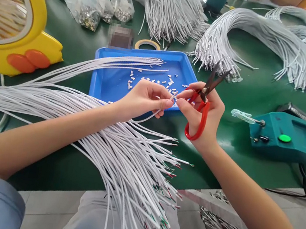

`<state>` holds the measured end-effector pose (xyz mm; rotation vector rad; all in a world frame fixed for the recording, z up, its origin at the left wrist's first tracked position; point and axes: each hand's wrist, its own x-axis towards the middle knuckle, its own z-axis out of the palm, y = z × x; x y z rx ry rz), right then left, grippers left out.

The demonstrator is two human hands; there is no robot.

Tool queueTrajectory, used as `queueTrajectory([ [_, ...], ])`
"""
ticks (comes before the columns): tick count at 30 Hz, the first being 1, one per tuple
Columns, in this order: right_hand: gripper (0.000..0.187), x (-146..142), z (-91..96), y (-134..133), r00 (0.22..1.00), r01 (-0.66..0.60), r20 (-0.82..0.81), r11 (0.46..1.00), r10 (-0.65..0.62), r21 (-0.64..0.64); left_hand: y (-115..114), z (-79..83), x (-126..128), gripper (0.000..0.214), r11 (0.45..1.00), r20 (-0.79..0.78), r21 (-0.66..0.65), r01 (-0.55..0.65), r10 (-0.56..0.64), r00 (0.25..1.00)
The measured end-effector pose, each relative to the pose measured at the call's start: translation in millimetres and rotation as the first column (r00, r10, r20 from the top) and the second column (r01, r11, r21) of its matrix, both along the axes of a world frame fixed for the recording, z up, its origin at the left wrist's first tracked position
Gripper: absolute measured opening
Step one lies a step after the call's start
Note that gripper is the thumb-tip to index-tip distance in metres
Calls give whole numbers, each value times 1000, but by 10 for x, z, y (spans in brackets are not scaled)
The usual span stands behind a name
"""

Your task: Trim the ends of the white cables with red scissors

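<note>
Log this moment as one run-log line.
left hand: pinching white cable | right hand: holding open red-handled scissors | blue tray: holds small white pieces | nearby: cable bundle

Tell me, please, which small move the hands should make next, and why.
Probably a gentle pull by the right hand on the tip of the wire, over the tray: the left hand pinches the wire, right fingertips are near its end, the blades of the scissors point away, and white bits lie in the tray.

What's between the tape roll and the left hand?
Head view: the blue tray, with white cables reaching over it and small white scraps in it.
</note>
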<state>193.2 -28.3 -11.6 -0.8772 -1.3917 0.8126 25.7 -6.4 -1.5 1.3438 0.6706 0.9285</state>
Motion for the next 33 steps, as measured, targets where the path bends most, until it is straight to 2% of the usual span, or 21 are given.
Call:
queueTrajectory([
  [6, 24, 0, -21, 0, 998, 9, 68, 1000, -9, 2, -18, -11, 15, 30, 996, -27, 76, -55, 57, 998],
  [10, 24, -15, -12, -36, 994, -16, 108, 1000, 14, 20, 6, -60, -13, 21, 988, 4, 107, -112, 112, 994],
  [15, 23, 15, 0, -16, 993, 100, 51, 989, -106, 108, 1, -61, -33, 14, 986, -25, 143, -86, 90, 996],
  [21, 24, 34, -3, 29, 999, -5, -37, 1000, 4, -20, -35, -10, 3, 10, 979, -41, 184, -84, 93, 995],
  [25, 24, -4, -21, 8, 998, -50, -43, 999, 49, -4, -50, -5, 16, 9, 979, -44, 193, -70, 80, 996],
  [33, 23, -13, 6, -34, 1000, -20, 18, 1000, 20, -14, -65, 13, 37, 11, 977, -83, 187, -105, 122, 989],
])
